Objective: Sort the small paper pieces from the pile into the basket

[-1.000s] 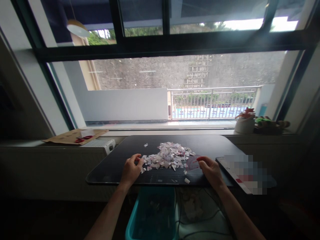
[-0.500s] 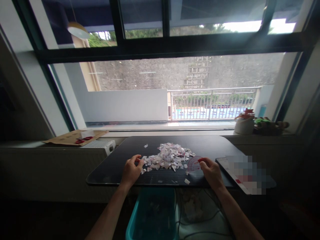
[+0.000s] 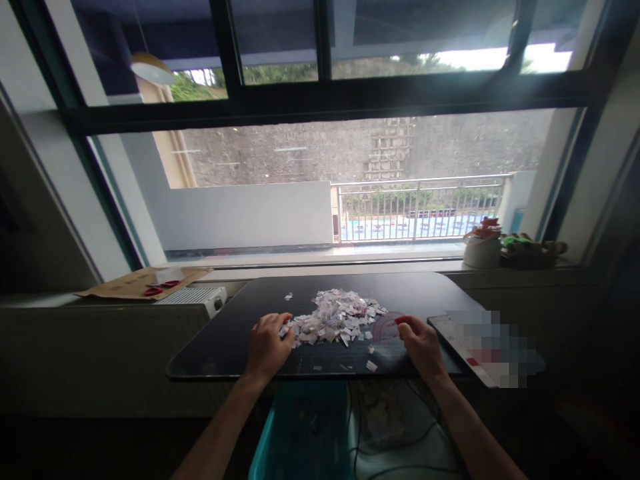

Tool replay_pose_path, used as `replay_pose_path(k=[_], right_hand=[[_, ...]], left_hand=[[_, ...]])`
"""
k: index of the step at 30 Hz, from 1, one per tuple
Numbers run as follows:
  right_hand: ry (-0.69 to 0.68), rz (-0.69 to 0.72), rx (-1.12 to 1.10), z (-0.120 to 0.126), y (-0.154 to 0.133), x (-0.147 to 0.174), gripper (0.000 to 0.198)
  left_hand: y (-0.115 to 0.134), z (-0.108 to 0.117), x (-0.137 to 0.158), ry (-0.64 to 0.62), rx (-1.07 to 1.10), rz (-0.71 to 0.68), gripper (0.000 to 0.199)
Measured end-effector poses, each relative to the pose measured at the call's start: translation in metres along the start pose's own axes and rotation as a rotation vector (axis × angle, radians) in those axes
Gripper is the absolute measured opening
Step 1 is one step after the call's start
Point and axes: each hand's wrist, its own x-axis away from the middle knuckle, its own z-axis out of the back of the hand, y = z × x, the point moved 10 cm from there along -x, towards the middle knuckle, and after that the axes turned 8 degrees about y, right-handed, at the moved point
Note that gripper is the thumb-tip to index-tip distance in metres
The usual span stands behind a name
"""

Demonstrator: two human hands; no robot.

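Observation:
A heap of small torn white paper scraps (image 3: 340, 313) lies on the dark table (image 3: 230, 340). At the heap's left edge is my left hand (image 3: 270, 341), its fingers curved and apart from the thumb, touching the outermost scraps. My right hand (image 3: 423, 343) pinches a clear protractor (image 3: 386, 328) with red markings between thumb and fingers. The protractor stands tilted by the right side of the heap. A few loose scraps (image 3: 371, 366) lie near the front edge, and one small scrap (image 3: 289, 296) sits apart at the back left.
On the table's right lies a flat tablet-like object (image 3: 465, 350), partly blurred out. Below the table are a teal bin (image 3: 265, 443) and cables. Red scissors (image 3: 160, 289) rest on brown paper (image 3: 115, 285) at left. A white pot (image 3: 481, 253) stands on the windowsill.
My left hand has moved slightly right, closer in against the scraps, and its fingers have spread along the edge. My right hand keeps the protractor in nearly the same place. The view has shifted a little.

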Motion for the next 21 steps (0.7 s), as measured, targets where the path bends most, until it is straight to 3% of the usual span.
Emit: replay_pose_path(k=[4,7,13,21], right_hand=[[0.042,0.001,-0.011,0.004,0.001,-0.001,0.023],[0.081,0.011,-0.004,0.007,0.001,-0.002,0.023],[0.121,0.023,-0.03,0.007,0.002,-0.003,0.023],[0.124,0.02,-0.023,0.007,0.002,-0.003,0.021]], left_hand=[[0.081,-0.022,0.01,-0.161,0.113,-0.222,0.016],[0.123,-0.047,0.022,-0.308,0.196,-0.259,0.014],[0.139,-0.077,0.028,-0.454,0.181,-0.196,0.018],[0.148,-0.087,0.025,-0.494,0.194,-0.197,0.011]])
